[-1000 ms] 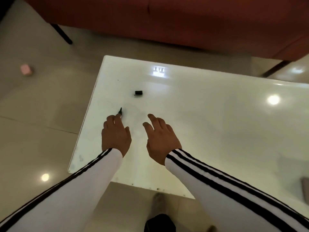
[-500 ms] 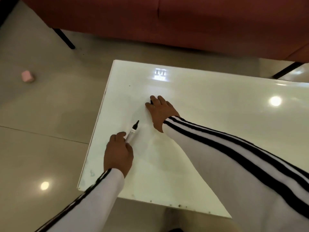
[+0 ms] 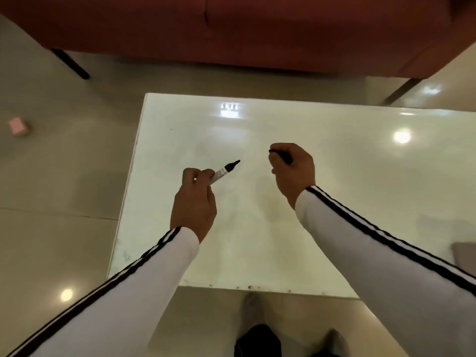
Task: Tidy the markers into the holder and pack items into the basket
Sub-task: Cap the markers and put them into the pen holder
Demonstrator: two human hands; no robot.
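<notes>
Glossy white table (image 3: pixel 334 202) below a red sofa (image 3: pixel 231 29), left hand (image 3: pixel 194 202) over the table's left part gripping an uncapped white marker (image 3: pixel 223 172) with black tip, right hand (image 3: pixel 292 168) above the table's middle closed around a black cap (image 3: pixel 282 156)

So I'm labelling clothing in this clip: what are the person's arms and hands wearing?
Both arms are covered by long white sleeves with black stripes running lengthwise from the cuff up the arm: the left sleeve and the right sleeve. The cuffs end at the wrists. The left hand and right hand are bare, with no gloves, rings or watch visible.
</notes>
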